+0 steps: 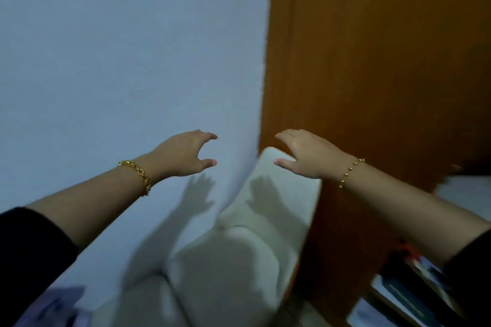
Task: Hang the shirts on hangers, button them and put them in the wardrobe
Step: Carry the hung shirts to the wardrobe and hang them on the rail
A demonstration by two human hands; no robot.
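Head view: both arms reach forward, the left hand [186, 152] and right hand [305, 152] empty and loosely spread, above a white padded chair [239, 260] beside a smooth pale wall [106, 48]. A brown wooden panel [372, 61] stands upright at right. Blurred bluish cloth [53, 305], maybe a shirt, lies bottom left; its direction cannot be told.

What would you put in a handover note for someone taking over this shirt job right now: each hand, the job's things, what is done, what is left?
Left hand: open, empty, stretched out before the wall.
Right hand: open, empty, near the top of the white chair.
Things: no hanger in view; blurred bluish cloth at bottom left may be a shirt. Brown wooden panel on the right may be the wardrobe; cannot tell.
Done: nothing visible.
Left: hang, button and store the shirts.
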